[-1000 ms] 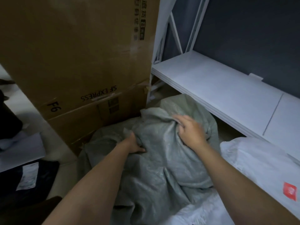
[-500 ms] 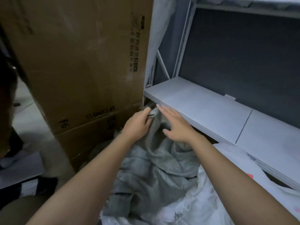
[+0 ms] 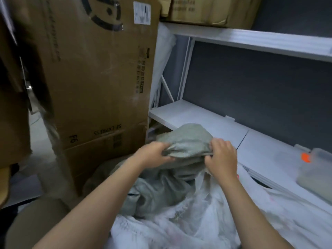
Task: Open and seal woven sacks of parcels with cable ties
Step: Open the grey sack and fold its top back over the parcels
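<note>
Both hands — left hand (image 3: pixel 152 155), right hand (image 3: pixel 221 159) — pinch the grey woven sack (image 3: pixel 186 141) bunched between them; limp, light cloth, likely best gathered at its edge.

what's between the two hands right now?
Head view: a bunched fold of the grey woven sack spans the gap; the left hand and right hand each grip one end of it.

Woven sacks: 2, one grey (image 3: pixel 181 141), one white (image 3: pixel 188 229). Cardboard boxes: at least 3; large (image 3: pixel 93 69). Shelves: 2. Plastic container (image 3: pixel 318 175): 1.
</note>
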Demonstrator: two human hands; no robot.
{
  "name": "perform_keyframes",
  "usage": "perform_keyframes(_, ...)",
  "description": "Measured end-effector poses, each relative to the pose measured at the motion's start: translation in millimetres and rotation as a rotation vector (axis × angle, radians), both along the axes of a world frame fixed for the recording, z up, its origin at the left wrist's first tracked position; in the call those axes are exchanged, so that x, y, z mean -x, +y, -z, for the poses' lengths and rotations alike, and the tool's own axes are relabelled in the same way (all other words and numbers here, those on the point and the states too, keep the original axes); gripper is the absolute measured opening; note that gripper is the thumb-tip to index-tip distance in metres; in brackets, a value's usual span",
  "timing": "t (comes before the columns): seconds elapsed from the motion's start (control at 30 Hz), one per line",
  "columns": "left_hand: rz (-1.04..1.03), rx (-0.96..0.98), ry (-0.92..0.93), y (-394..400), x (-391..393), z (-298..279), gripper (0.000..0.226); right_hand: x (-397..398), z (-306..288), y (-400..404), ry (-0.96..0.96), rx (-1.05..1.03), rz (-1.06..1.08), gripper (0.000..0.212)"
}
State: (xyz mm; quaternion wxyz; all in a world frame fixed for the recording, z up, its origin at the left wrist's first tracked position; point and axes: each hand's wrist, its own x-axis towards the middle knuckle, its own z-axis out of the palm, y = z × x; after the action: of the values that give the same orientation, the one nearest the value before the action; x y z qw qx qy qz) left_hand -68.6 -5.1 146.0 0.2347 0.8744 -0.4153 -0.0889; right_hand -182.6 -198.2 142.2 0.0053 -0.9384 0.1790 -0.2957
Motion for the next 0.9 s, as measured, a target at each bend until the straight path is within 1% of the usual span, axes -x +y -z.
perform_keyframes(0.03, 0.048, -0.090, 0.058, -5, 10, 19, 0.050, 15, 19, -4, 0.282, -0.027, 0.085, 0.020)
perform_keyframes(0.07, 0.099, -0.207, 0.140, -9, 21, 38, 0.054, 29, 36, -6, 0.605, -0.127, 0.148, 0.032)
perform_keyframes(0.1, 0.160, -0.348, 0.224, -13, 34, 56, 0.060, 41, 52, -6, 0.892, -0.254, 0.156, 0.047)
perform_keyframes(0.13, 0.231, -0.500, 0.279, -15, 45, 70, 0.065, 50, 62, -3, 1.089, -0.360, 0.119, 0.060)
perform_keyframes(0.17, 0.294, -0.610, 0.305, -16, 53, 81, 0.066, 55, 66, 0, 1.180, -0.422, 0.077, 0.063)
perform_keyframes(0.2, 0.328, -0.645, 0.311, -17, 60, 86, 0.063, 57, 63, 3, 1.164, -0.445, 0.030, 0.058)
perform_keyframes(0.23, 0.328, -0.598, 0.310, -17, 63, 87, 0.057, 56, 59, 4, 1.071, -0.430, 0.003, 0.048)
perform_keyframes(0.3, 0.216, -0.366, 0.320, -16, 59, 86, 0.042, 47, 48, 11, 0.828, -0.357, -0.019, 0.036)
perform_keyframes(0.37, 0.065, -0.161, 0.287, -15, 45, 84, 0.026, 31, 36, 19, 0.628, -0.261, -0.056, 0.034)
perform_keyframes(0.4, 0.009, -0.102, 0.247, -14, 37, 83, 0.021, 20, 33, 25, 0.562, -0.221, -0.099, 0.033)
perform_keyframes(0.47, -0.109, -0.037, 0.164, -11, 20, 79, 0.017, -7, 36, 35, 0.481, -0.136, -0.216, 0.032)
perform_keyframes(0.53, -0.226, 0.009, 0.094, -8, 5, 75, 0.017, -32, 45, 47, 0.520, -0.045, -0.278, 0.039)
perform_keyframes(0.57, -0.262, 0.012, 0.067, -7, -3, 75, 0.017, -44, 55, 51, 0.585, 0.020, -0.261, 0.044)
perform_keyframes(0.63, -0.283, -0.021, 0.044, -6, -16, 79, 0.017, -59, 70, 54, 0.739, 0.146, -0.165, 0.050)
perform_keyframes(0.7, -0.282, -0.055, 0.051, -7, -26, 84, 0.018, -68, 77, 50, 0.829, 0.215, -0.053, 0.043)
perform_keyframes(0.73, -0.279, -0.063, 0.050, -8, -29, 84, 0.019, -71, 78, 47, 0.822, 0.199, -0.022, 0.035)
perform_keyframes(0.77, -0.277, -0.082, 0.045, -10, -33, 84, 0.022, -73, 78, 43, 0.766, 0.153, -0.018, 0.029)
perform_keyframes(0.8, -0.266, -0.108, 0.035, -11, -37, 83, 0.029, -74, 75, 41, 0.669, 0.059, -0.037, 0.023)
perform_keyframes(0.83, -0.248, -0.146, 0.035, -14, -40, 81, 0.041, -75, 70, 39, 0.537, -0.096, -0.077, 0.018)
perform_keyframes(0.9, -0.171, -0.250, 0.062, -21, -47, 74, 0.065, -74, 52, 35, 0.292, -0.529, -0.163, 0.013)
